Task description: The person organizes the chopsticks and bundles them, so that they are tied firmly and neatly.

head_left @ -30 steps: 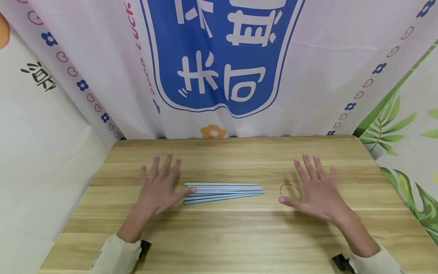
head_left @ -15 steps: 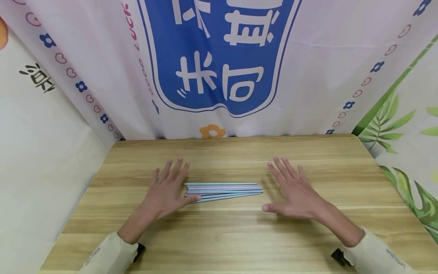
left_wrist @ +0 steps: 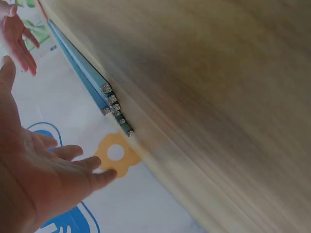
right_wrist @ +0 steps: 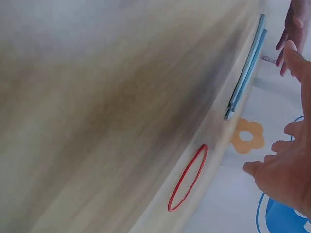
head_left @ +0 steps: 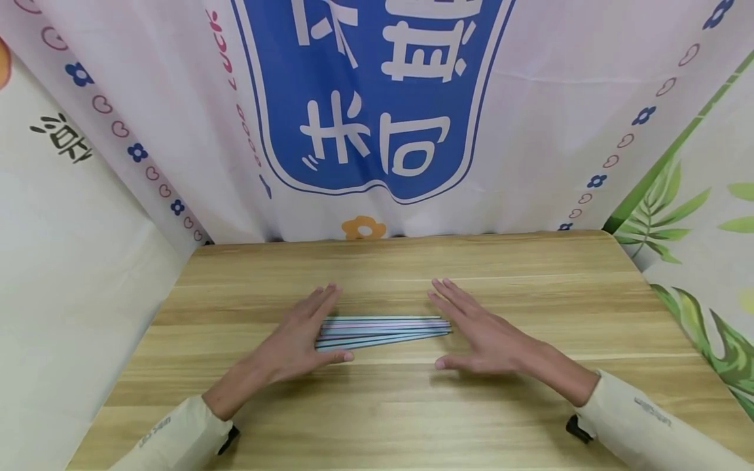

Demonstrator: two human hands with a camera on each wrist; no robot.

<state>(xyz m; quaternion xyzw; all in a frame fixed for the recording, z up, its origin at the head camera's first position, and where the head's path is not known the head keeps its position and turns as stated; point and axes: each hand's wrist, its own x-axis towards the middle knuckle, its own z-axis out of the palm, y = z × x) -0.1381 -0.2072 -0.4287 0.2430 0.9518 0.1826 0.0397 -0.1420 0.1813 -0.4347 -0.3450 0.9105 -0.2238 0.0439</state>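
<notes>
A bundle of slim light-blue and pink sticks (head_left: 383, 326) lies across the middle of the table, slightly fanned. In the left wrist view, the near ends of the sticks (left_wrist: 77, 60) look rough and glittery. At the bundle's left end hovers my left hand (head_left: 297, 343), fingers extended, overlapping the stick ends from above. My right hand (head_left: 489, 340) is held over the right end with straight fingers and thumb apart. Both palms face inward, and neither hand grips anything. A red rubber band (right_wrist: 188, 177) lies on the table; in the head view the right hand hides it.
The wood-grain table (head_left: 377, 418) reaches back to a hanging white curtain (head_left: 542, 163) with a blue printed panel. Pale wall covering (head_left: 71, 261) borders the left side, and a leaf-patterned one (head_left: 707, 275) the right.
Both hands have moved inward, the right one farther, from above the rubber band to the sticks' right end. Their spread fingers have drawn closer together. The sticks lie where they were.
</notes>
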